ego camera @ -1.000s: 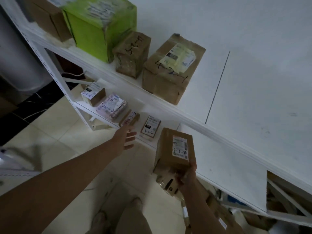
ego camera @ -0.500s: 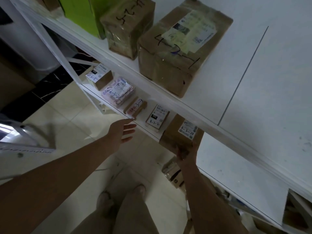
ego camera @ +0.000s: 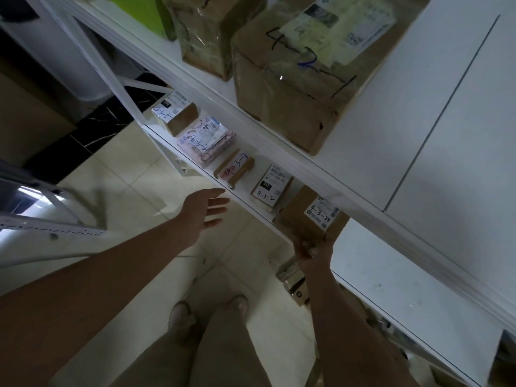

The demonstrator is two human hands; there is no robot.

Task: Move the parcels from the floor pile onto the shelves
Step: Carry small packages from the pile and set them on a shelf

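Over on the left, the left hand hangs out in front of the lower white metal shelf, palm relaxed, fingers straight and slightly fanned, carrying nothing. Its fingertips are just beside the shelf's front lip, and whether one brushes it is impossible to call from here. Across to the right hand: fingers curled tight round the near end of the brown cardboard parcel with the white label marked 4-3-24, thumb and knuckles showing, fingertips tucked out of sight beneath the box. That parcel sits tilted at the front edge of the lower shelf, at the right end of the row, just beside the flat parcel with the white 4-3-2 label. Whether its base is fully down on the shelf cannot be told. Its far end slips under the lip of the upper white shelf and is hidden. Now the trouble spots, left to right: up top, the bright green box is sliced off by the frame edge, the tape-wrapped brown box loses its top the same way, and the large brown carton with the handwritten 4-2-1 is clipped at its upper side too. Down on the floor, the dim pile of parcels is half covered by the right forearm and too dark to count.
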